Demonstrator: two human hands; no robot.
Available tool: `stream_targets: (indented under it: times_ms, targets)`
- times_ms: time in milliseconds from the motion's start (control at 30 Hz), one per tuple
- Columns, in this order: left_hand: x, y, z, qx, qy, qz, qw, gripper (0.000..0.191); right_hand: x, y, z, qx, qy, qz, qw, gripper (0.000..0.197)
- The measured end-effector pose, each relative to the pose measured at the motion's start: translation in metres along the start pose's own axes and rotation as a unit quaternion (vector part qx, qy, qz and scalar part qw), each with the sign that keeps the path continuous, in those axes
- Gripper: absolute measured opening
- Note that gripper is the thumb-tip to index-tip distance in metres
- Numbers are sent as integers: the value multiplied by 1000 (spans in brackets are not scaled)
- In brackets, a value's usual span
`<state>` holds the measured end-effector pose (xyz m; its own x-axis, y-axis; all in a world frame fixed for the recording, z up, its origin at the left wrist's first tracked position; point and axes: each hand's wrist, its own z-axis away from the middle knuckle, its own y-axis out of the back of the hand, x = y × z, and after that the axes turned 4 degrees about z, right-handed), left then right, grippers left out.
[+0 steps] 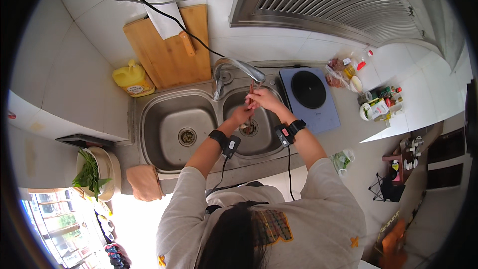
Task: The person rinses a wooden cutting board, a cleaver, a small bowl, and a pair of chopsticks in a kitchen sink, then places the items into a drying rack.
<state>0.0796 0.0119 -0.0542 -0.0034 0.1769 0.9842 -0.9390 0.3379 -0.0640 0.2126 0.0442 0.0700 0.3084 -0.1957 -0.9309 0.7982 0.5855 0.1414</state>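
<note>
Beneath the metal faucet (242, 68), both of my hands are over the right basin (269, 140) of a double stainless steel sink. My left hand (242, 115) and my right hand (264, 99) are closed around a bundle of thin reddish-brown sticks, probably chopsticks (251, 89), which point up toward the spout and down toward the drain. Water seems to run over them. My fingers hide the middle of the bundle. Something pale shows below my left hand near the drain; I cannot tell what it is. The left basin (168, 123) has its own drain strainer (187, 136).
An induction cooker (313, 108) stands right of the sink, with bottles and bags beyond. A yellow jug (133, 78), wooden cutting board (168, 52) and cleaver (164, 15) are at the back left. A folded cloth (143, 182) and leafy greens (89, 173) lie at the left.
</note>
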Motion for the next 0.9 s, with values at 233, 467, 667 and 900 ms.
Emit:
stream_targets:
  times_ms: [233,467,667,900]
  targets:
    - [1,-5,13,-41,81,-45,995,24,15,9,5,147,90,45,984,14]
    - [16,-3,13,-54,74,-82,992,24,24,-2,4,100,69,23,992,14]
    - [28,-6,20,-77,60,-95,991,22,5,6,14,122,49,-79,988,30]
    - [18,-3,21,-95,70,-72,990,22,9,-1,17,124,41,-87,988,27]
